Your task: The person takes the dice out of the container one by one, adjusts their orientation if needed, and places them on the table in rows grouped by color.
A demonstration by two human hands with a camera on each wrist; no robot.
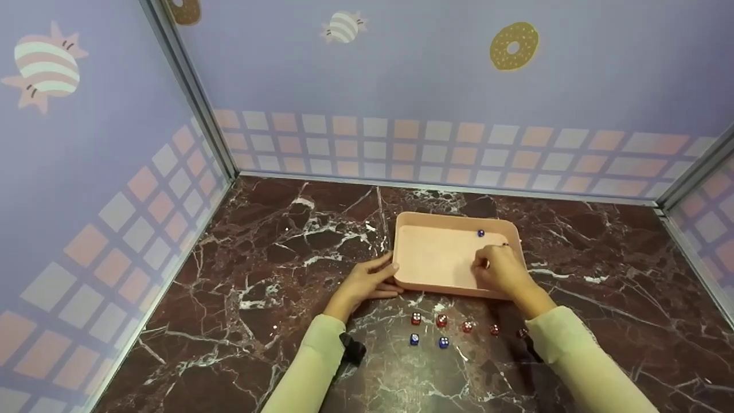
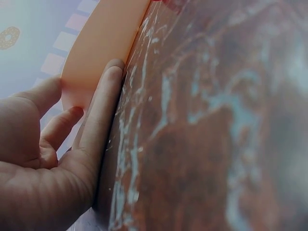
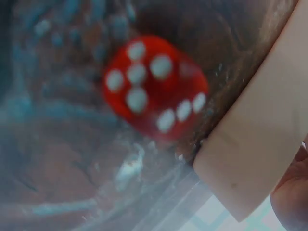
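A shallow peach tray [image 1: 436, 221] lies on the table, with one blue die [image 1: 480, 233] near its back wall. My left hand [image 1: 370, 281] rests at the tray's front left corner; in the left wrist view its extended fingers [image 2: 103, 101] touch the outer wall. Inside the tray's right part is my right hand [image 1: 502, 269], knuckles up and fingers bent down toward the floor of the tray. Its fingertips are hidden, so I cannot tell what they hold. The right wrist view shows a blurred red die [image 3: 154, 86] close up, beside the tray wall [image 3: 255, 134].
In front of the tray, several red dice [image 1: 441, 320] form a row. Two blue dice, one left [image 1: 414, 339] and one right [image 1: 444, 342], sit nearer me. The dark marbled table [image 1: 298, 246] is bounded by printed panels [image 1: 367, 74] at the back and sides.
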